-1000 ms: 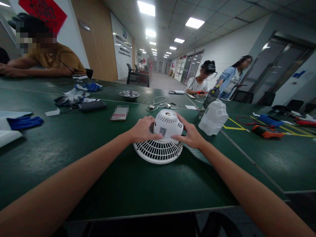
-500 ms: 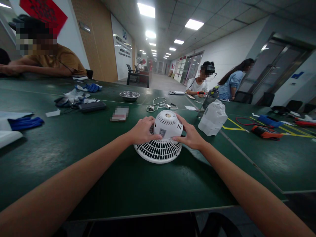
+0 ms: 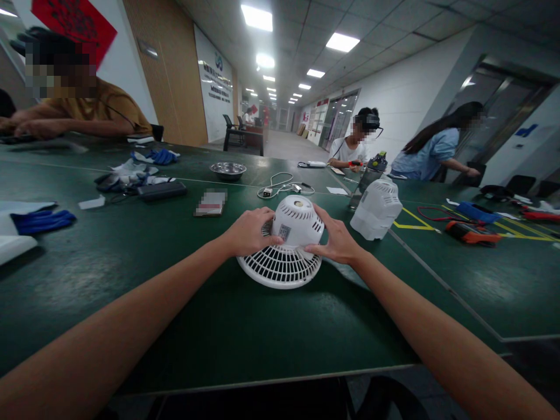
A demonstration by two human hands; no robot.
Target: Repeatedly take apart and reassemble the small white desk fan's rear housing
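Observation:
A white fan head point(image 3: 295, 224) rests grille-down on the green table, its rounded motor housing on top. The round slatted grille point(image 3: 280, 267) spreads out beneath the housing. My left hand point(image 3: 252, 232) wraps the housing's left side, thumb across the front beside a printed code label point(image 3: 284, 233). On the other side my right hand point(image 3: 335, 236) grips the housing, with its thumb at the lower front. Both hands are closed around it; some fingertips are hidden behind the housing.
A white plastic housing point(image 3: 376, 210) and a bottle point(image 3: 370, 175) stand to the right. Behind the fan lie a cable point(image 3: 284, 188) and a metal bowl point(image 3: 228, 170). Blue gloves point(image 3: 44, 221) are at left, an orange meter point(image 3: 472, 233) at right. Several people are around the table.
The housing has turned slightly under my hands, its label shifting a little left. At the right, the person in blue has moved rightward and reaches out an arm.

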